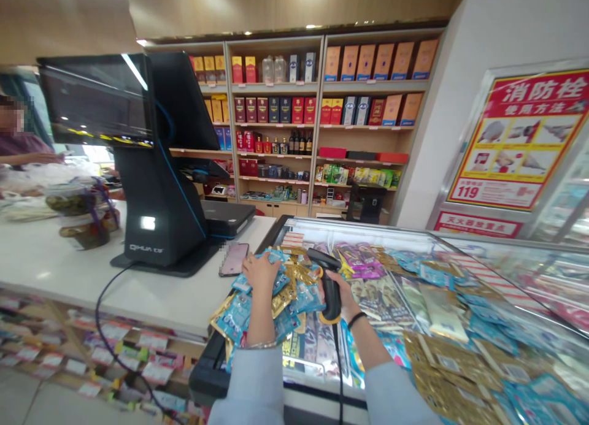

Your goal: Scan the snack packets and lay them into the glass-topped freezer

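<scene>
My right hand (345,299) is wrapped round a black barcode scanner (330,287) with yellow-orange trim, its head pointing left over the packets and its cable hanging down. At the left end of a heap of snack packets, my left hand (261,270) has its fingers curled over a blue snack packet (280,281); the fingertips are partly hidden. More blue packets (235,317) and gold packets (283,299) lie loosely beneath and beside it. The heap rests on the glass top of a lit display case (317,367).
A phone (234,259) lies on the white counter (83,278) left of the heap. Beyond it stands a black cash-register terminal (161,210) with a trailing cable. Gold packets (451,376) and purple packets (361,259) spread rightward. Another person (23,143) is at far left.
</scene>
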Demonstrator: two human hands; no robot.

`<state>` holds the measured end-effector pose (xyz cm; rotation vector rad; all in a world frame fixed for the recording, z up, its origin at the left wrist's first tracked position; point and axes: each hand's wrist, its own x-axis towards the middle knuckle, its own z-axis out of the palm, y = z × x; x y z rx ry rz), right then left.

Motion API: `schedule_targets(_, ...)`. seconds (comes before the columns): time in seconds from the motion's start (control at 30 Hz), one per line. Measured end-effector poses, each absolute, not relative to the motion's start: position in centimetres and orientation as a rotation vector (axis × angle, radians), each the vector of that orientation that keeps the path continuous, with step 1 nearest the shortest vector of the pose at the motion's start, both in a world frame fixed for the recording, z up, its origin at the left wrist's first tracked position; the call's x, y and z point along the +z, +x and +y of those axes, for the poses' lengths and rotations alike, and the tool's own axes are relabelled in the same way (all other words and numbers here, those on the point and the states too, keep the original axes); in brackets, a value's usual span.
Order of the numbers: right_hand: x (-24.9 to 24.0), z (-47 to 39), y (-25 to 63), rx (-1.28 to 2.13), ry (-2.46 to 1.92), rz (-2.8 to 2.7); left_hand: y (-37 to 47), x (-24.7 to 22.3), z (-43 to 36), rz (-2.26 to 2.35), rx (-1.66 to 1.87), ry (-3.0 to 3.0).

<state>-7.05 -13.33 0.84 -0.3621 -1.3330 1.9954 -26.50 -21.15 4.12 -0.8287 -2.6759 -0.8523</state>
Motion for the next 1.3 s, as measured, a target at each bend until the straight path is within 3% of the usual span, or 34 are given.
schedule_targets(0.5,1.8,-13.6,-6.7,1.967,-0.384,-1.345,-26.8,4.9,-21.4,-2.718,-0.797,-0.809)
schedule_targets(0.93,1.8,-13.5,-6.5,1.972,-0.392,-1.288,-27.1,5.6,-22.1,-2.511,-1.03,-0.688)
schedule_targets(1.3,4.0,-14.3,-4.4,1.901,-0.214,-1.232,-25.0,7.1,-20.9,-1.902,-1.266,-1.12)
